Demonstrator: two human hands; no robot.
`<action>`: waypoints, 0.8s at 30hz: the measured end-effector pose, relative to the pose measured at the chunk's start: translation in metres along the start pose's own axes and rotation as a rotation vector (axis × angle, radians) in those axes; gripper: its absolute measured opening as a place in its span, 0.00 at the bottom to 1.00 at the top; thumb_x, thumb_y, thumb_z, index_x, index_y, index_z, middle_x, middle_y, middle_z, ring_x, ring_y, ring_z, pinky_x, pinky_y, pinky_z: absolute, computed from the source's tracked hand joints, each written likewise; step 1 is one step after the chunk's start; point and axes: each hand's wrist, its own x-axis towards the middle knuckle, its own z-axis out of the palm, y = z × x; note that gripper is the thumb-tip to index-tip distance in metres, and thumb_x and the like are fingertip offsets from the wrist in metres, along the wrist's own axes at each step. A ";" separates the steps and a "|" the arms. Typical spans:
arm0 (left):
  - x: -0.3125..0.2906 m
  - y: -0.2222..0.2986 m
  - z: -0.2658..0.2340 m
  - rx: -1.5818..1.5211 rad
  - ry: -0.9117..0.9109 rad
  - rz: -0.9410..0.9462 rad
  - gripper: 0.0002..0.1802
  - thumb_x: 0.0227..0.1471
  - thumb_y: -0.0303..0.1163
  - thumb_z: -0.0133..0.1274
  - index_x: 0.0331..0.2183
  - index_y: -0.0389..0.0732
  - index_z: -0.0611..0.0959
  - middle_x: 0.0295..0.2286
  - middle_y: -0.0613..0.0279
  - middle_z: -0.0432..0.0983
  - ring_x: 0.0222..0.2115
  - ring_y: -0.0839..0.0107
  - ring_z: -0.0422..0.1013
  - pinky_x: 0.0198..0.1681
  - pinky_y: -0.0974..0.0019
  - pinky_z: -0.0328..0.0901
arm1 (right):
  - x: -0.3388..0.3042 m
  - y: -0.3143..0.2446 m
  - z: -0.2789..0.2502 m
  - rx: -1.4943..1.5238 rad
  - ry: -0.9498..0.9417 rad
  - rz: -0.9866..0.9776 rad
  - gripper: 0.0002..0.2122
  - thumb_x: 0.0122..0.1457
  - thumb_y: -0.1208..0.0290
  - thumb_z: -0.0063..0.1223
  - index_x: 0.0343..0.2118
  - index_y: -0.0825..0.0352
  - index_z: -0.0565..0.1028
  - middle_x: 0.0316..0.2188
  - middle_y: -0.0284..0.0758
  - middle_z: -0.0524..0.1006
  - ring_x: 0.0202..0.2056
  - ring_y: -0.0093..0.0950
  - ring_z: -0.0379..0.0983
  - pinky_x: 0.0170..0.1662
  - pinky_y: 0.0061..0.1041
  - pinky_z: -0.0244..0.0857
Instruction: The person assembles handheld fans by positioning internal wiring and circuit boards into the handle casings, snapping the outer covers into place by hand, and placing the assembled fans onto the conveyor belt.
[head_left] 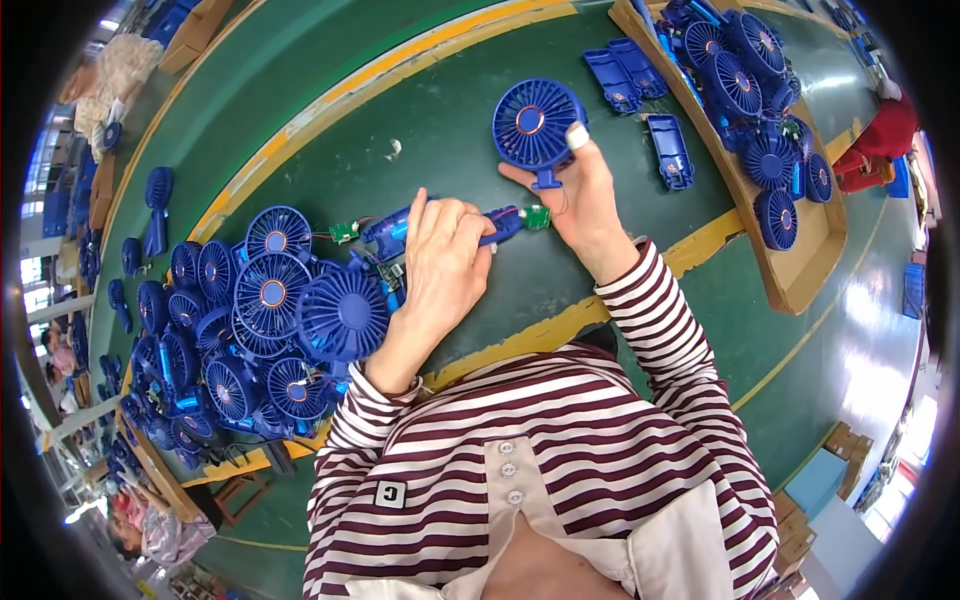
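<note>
My right hand (590, 200) is closed on a blue handheld fan (531, 122), thumb along its round grille and fingers behind. The fan's short neck points down toward a blue handle piece (507, 222) with a small green circuit board (537, 217) at its end. My left hand (442, 255) is wrapped over this handle piece, and its fingers hide much of it. Left of those fingers, another blue handle part (388, 236) shows, with a wired green board (343, 232) beside it. A loose fan (345, 312) lies close to my left wrist.
Many blue fans (272, 292) are heaped on the green table at left. Blue handle shells (670, 152) lie at the right, near a cardboard tray (800, 275) of more fans. Yellow tape (500, 345) runs along the near edge. A person in red (885, 135) is at far right.
</note>
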 end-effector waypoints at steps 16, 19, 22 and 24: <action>0.003 0.026 0.019 -0.001 -0.081 -0.200 0.28 0.34 0.30 0.59 0.42 0.33 0.72 0.35 0.53 0.67 0.35 0.57 0.65 0.34 0.59 0.65 | -0.007 -0.017 -0.027 -0.024 0.038 0.051 0.18 0.56 0.61 0.42 0.45 0.68 0.65 0.44 0.39 0.70 0.44 0.32 0.68 0.47 0.36 0.63; 0.001 0.024 0.021 0.037 -0.174 -0.255 0.25 0.34 0.31 0.59 0.38 0.33 0.73 0.32 0.53 0.69 0.33 0.57 0.67 0.32 0.58 0.65 | -0.015 -0.023 -0.024 -0.114 0.047 0.021 0.19 0.58 0.59 0.40 0.46 0.68 0.64 0.43 0.41 0.70 0.43 0.34 0.68 0.45 0.35 0.63; 0.000 0.021 0.024 -0.019 -0.145 -0.278 0.20 0.36 0.32 0.59 0.34 0.34 0.74 0.28 0.53 0.72 0.29 0.55 0.70 0.30 0.58 0.66 | -0.026 -0.029 -0.012 -0.123 -0.030 0.038 0.24 0.60 0.53 0.32 0.49 0.71 0.60 0.43 0.43 0.70 0.39 0.39 0.72 0.43 0.37 0.66; 0.003 0.024 0.023 -0.226 -0.157 -0.485 0.18 0.37 0.31 0.58 0.32 0.34 0.73 0.25 0.51 0.74 0.25 0.54 0.72 0.29 0.61 0.66 | -0.031 -0.032 -0.017 0.020 -0.105 0.113 0.26 0.60 0.51 0.30 0.49 0.72 0.60 0.42 0.44 0.69 0.36 0.40 0.73 0.37 0.36 0.70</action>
